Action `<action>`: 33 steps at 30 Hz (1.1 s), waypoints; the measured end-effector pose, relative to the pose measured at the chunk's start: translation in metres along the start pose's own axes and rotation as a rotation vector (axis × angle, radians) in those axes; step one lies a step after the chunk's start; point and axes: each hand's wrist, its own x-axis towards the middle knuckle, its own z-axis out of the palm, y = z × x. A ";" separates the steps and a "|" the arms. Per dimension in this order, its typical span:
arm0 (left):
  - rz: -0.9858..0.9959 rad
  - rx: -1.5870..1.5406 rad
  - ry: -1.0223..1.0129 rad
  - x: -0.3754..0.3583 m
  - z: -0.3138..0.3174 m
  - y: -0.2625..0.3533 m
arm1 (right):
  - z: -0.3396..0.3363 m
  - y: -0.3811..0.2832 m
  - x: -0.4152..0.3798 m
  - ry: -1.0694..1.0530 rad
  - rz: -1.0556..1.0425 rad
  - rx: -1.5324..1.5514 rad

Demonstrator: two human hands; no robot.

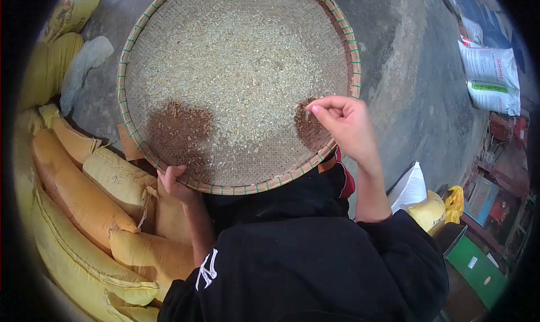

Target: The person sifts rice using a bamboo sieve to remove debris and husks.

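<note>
A round woven winnowing basket (247, 189) with a green-bound rim is held out over my lap. Pale unhusked grains (236, 63) are spread over most of its weave. A reddish-brown patch (180, 130) of finer material lies at the lower left, and a smaller brown patch (305, 122) at the right. My left hand (179, 186) grips the lower-left rim, thumb on top, fingers hidden underneath. Above the right patch is my right hand (350, 128), thumb and forefinger pinched together; anything between the fingertips is too small to make out.
Filled yellow and orange sacks (84, 192) are piled at the left, beside a clear plastic bag (84, 66). A white printed sack (492, 77) stands at the far right on the concrete floor (427, 91). Lower right are a green box (475, 268) and a yellow bag (454, 204).
</note>
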 end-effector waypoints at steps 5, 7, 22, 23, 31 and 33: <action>0.012 0.025 0.025 0.001 -0.012 -0.007 | 0.004 -0.010 -0.004 0.052 0.018 -0.464; -0.059 -0.027 -0.001 0.001 -0.009 -0.003 | 0.008 -0.013 -0.004 0.067 0.004 -0.504; 0.006 0.029 -0.002 0.000 -0.009 -0.004 | 0.020 -0.013 -0.007 0.160 -0.168 -0.599; 0.007 0.030 0.001 0.000 -0.009 -0.004 | 0.018 -0.015 -0.007 0.140 -0.092 -0.611; 0.119 0.200 -0.002 0.000 -0.017 -0.011 | -0.022 -0.010 -0.005 -0.353 0.158 1.175; 0.042 0.060 0.004 0.000 0.000 0.000 | -0.019 -0.010 -0.005 -0.241 0.156 1.025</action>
